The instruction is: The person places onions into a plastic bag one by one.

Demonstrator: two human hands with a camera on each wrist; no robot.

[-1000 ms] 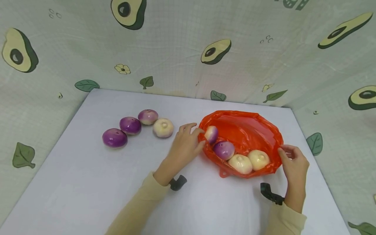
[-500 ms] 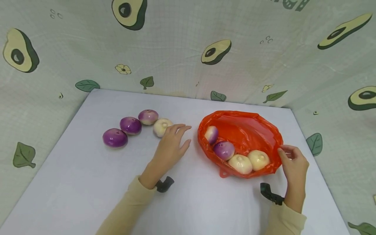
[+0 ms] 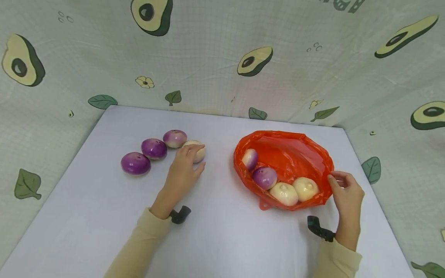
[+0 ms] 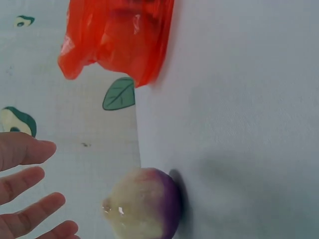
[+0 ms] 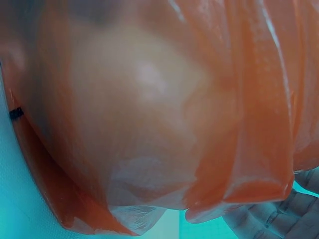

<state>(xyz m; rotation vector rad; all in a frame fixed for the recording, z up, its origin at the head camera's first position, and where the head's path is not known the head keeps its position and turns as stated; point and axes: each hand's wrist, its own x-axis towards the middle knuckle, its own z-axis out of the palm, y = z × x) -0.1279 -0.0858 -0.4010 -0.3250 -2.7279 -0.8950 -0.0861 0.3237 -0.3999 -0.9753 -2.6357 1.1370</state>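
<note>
My left hand [image 3: 181, 173] is over the table with fingers spread, overlapping a pale onion [image 3: 199, 154] in the head view. In the left wrist view the fingers [image 4: 35, 214] are apart from that onion [image 4: 144, 204], whose far side is purple. Farther left sit several purple onions [image 3: 135, 163] in a slanting row. My right hand [image 3: 347, 195] pinches the right rim of a red plastic bag [image 3: 288, 154], which gapes upward. Inside it lie two purple-and-white onions [image 3: 265, 177] and two pale ones [image 3: 284, 193]. Through the bag a pale round shape [image 5: 144, 99] shows in the right wrist view.
The white table [image 3: 222, 239] meets an avocado-print cloth [image 3: 208, 58] at its back and right edges. A small red loop [image 3: 264, 204] of the bag sticks out at its front. Each wrist wears a black camera mount [image 3: 180, 214].
My left hand has let go of the bag's left rim and moved left to the pale onion. The right hand keeps its pinch on the rim.
</note>
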